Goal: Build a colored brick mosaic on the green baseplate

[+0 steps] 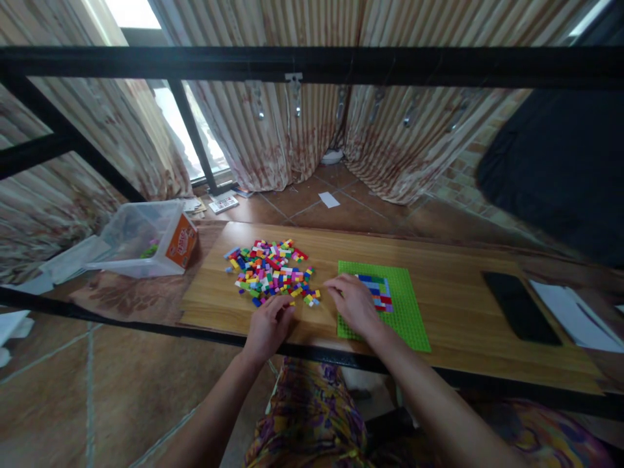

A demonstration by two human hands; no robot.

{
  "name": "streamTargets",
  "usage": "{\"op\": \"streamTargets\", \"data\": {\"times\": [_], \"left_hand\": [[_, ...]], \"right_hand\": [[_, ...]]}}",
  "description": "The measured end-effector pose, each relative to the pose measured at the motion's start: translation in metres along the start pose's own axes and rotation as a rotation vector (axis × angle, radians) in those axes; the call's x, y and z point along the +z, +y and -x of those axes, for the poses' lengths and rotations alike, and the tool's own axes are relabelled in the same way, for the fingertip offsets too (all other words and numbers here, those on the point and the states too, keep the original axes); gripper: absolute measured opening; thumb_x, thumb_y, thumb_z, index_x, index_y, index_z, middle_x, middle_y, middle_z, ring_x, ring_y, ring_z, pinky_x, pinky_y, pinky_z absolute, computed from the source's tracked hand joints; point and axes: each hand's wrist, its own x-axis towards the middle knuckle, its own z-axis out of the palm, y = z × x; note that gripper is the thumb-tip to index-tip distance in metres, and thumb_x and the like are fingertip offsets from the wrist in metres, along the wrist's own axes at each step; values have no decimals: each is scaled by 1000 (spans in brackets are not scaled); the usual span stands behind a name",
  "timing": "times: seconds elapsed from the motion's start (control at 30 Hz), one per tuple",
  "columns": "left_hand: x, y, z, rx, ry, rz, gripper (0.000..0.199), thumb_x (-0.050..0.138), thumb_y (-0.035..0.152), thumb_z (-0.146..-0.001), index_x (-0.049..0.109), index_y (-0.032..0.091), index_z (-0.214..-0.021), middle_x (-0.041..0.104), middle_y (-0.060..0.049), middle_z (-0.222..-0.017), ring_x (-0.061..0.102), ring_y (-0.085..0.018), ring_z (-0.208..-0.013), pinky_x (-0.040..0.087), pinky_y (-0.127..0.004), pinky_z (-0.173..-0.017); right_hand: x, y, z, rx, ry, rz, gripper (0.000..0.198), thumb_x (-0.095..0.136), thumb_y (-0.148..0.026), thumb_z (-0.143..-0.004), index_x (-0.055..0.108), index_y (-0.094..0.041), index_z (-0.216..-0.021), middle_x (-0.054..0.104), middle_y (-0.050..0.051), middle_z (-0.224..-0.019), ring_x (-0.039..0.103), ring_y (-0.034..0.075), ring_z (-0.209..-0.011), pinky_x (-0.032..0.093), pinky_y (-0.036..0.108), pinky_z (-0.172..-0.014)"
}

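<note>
A heap of small coloured toy building bricks (273,270) lies on the wooden board. At its near edge is my left hand (268,326), with thumb and fingers curled together. A speck of yellow shows by those fingertips, but I cannot tell whether it is held. My right hand (355,304) reaches over the left side of a green studded baseplate (409,312), its fingertips pinched beside the heap's right end. Whatever they hold, if anything, is too small to make out. Blue, red and other bricks form a flat block (383,292) on the baseplate, partly covered by my right hand.
A clear plastic bin (141,260) with an orange label stands left of the wooden board (453,292). Toward the right lie a dark flat rectangular object (520,307) and white papers (575,315). A black metal bar (312,65) crosses in front of the curtains.
</note>
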Motion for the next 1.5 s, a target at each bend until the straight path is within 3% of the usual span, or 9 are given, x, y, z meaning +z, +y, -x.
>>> {"op": "streamTargets", "data": {"times": [0.23,0.33,0.5,0.63,0.77,0.9,1.07,1.37,1.5], "left_hand": [[11,-4,-5,-1,23,-8,15,54,25,-89,61,21,-102,67,-5,-95,63,-17,-87,51,-29,-79],[11,-5,-2,6,16,-6,15,53,23,-90,61,21,-102,68,-5,-98,63,-19,-92,50,-30,-82],[12,-2,0,-10,-8,-67,16,50,23,-91,62,20,-102,66,-6,-91,63,-18,-82,48,-28,-73],[12,0,-1,-1,-2,-89,17,50,24,-92,62,19,-102,65,-6,-90,63,-18,-81,48,-27,-72],[12,0,-1,25,3,-122,15,50,25,-92,62,20,-100,65,-6,-89,63,-17,-80,47,-26,-71],[13,-1,-1,58,10,-157,15,50,25,-92,61,20,-102,66,-6,-91,63,-18,-84,47,-27,-75],[15,-3,-2,82,27,-203,15,50,28,-93,61,19,-99,66,-5,-89,63,-18,-81,48,-27,-74],[15,-1,-4,109,53,-220,15,50,29,-93,61,19,-97,67,-5,-87,63,-17,-80,49,-28,-73],[15,-1,-3,108,53,-223,15,50,29,-93,61,19,-96,67,-5,-86,63,-17,-80,49,-28,-74]], "right_hand": [[28,-8,-49,-103,-174,69,20,58,-15,-86,74,-24,-92,65,4,-91,56,18,-90,41,30,-82],[32,-4,-56,-139,-216,95,18,60,-15,-85,75,-23,-91,65,5,-91,56,19,-90,41,30,-83],[34,-3,-56,-132,-223,96,16,60,-16,-86,75,-22,-88,65,6,-88,56,20,-89,42,32,-83],[26,-9,-43,-52,-124,-39,15,59,-18,-87,73,-21,-87,65,5,-87,58,18,-86,44,30,-81],[5,-6,-9,68,27,-194,14,58,-20,-86,72,-22,-89,67,3,-87,61,16,-82,46,29,-77],[-24,19,32,157,176,-224,13,60,-28,-85,71,-23,-88,68,5,-93,63,18,-88,48,32,-80],[-51,54,59,316,289,-189,18,63,-38,-82,72,-22,-84,67,4,-87,61,18,-75,48,33,-69],[-41,47,48,276,205,-116,17,59,-31,-84,74,-23,-85,68,6,-92,62,22,-90,47,40,-85],[-38,48,45,265,164,-74,17,58,-28,-84,74,-22,-83,68,6,-90,61,23,-89,47,41,-85]]}}
